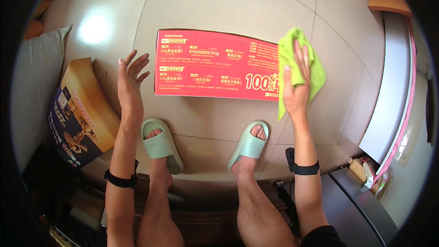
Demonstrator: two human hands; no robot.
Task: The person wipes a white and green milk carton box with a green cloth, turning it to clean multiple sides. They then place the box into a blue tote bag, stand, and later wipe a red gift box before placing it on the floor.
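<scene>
In front of my feet stands a red cardboard box (200, 63) printed with white and yellow writing. A lime-green cloth (317, 72) covers its right end and hangs past the edge. My right hand (297, 79) has hold of this cloth, with the fingers stretched along it and a fold over part of them. To the left of the box, my left hand (132, 82) is raised with its fingers apart and nothing in it. A gap separates it from the box's left edge.
Pale green slippers (159, 144) are on my feet, on the tiled floor (219, 3). A printed carton (82, 116) and a whitish sack (39, 82) stand at left. A dark grey cabinet (346, 209) is at lower right, with a long white panel (387, 92) beyond it.
</scene>
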